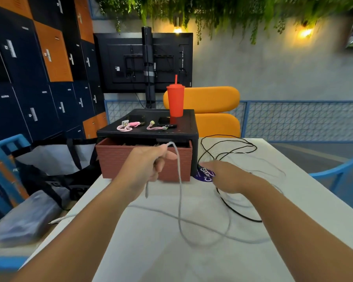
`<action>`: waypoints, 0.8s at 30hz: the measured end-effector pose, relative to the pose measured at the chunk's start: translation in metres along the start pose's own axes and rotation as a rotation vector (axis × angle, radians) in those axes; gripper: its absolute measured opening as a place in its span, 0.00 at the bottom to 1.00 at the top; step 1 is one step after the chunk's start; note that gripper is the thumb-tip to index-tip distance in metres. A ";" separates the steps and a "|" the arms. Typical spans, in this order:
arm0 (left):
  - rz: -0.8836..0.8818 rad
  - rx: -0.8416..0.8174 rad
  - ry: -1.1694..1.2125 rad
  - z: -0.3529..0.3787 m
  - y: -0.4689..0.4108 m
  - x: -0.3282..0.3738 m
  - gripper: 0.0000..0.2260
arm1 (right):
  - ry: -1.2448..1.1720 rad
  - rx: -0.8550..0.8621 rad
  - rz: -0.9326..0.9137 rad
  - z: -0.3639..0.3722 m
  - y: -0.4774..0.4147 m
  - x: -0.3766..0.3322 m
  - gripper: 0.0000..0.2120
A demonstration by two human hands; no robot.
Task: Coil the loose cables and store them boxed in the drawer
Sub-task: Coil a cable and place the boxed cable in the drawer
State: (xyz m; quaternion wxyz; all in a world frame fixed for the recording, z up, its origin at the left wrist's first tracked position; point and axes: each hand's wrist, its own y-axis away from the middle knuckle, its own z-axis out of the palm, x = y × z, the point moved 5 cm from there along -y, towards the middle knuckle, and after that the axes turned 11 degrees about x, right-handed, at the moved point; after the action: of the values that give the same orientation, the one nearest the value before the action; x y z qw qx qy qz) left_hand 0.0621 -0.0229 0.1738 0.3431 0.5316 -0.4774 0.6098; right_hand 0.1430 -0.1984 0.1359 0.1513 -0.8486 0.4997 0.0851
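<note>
Plainly little is done yet: the fingers (170,155) of the left hand (149,163) pinch the grey cable (179,198) near one end, the short tail dangling below the palm, while the rest trails in loose, uncoiled loops across the bench (143,261). The right hand (228,176) reaches forward palm down, fingers straight and holding nothing, over the tangled black cable (240,215) sprawled beside the black drawer unit (194,139). Behind the raised left hand the brown drawer (120,159) stands pulled open. Coiling both cables, boxing and stowing them all seem left; no box can be made out.
</note>
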 end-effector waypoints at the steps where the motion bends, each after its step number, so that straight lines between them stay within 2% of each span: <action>1: 0.004 -0.030 0.019 0.005 0.001 0.000 0.16 | -0.159 0.062 -0.005 -0.001 -0.003 -0.009 0.28; 4: 0.013 -0.079 0.094 0.018 0.002 -0.001 0.16 | -0.650 0.181 0.021 -0.002 -0.009 -0.034 0.24; 6: 0.016 -0.058 0.175 0.024 -0.001 0.000 0.17 | -0.828 0.227 -0.001 -0.002 -0.015 -0.046 0.15; 8: -0.005 -0.019 0.315 0.025 -0.005 0.001 0.16 | -0.996 0.239 0.036 0.003 -0.017 -0.052 0.11; 11: -0.060 0.031 0.589 0.020 -0.016 -0.001 0.13 | -1.248 0.134 0.190 0.021 -0.016 -0.052 0.07; 13: -0.074 0.065 0.705 0.012 -0.028 -0.003 0.13 | -1.325 0.042 0.211 0.031 -0.018 -0.049 0.07; 15: -0.072 0.110 0.762 0.005 -0.040 -0.006 0.12 | -1.347 0.042 0.232 0.031 -0.023 -0.038 0.08; 17: -0.066 0.138 0.794 0.001 -0.051 -0.010 0.12 | -1.124 0.181 0.208 0.021 -0.031 -0.021 0.10; 19: -0.061 0.145 0.797 0.004 -0.060 -0.016 0.12 | -0.611 0.345 0.074 0.005 -0.040 -0.009 0.10; 21: -0.060 0.159 0.788 0.010 -0.065 -0.023 0.14 | -0.282 0.306 -0.039 0.003 -0.048 -0.012 0.08; 24: -0.018 0.184 0.732 0.022 -0.075 -0.026 0.17 | -0.115 0.110 -0.142 0.018 -0.056 -0.028 0.08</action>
State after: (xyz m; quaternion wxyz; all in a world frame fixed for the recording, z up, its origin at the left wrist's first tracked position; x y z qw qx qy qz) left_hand 0.1438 -0.0178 0.1642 0.4472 0.3113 -0.2614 0.7967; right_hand 0.1784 -0.1444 0.1369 0.2318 -0.8660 0.4327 0.0951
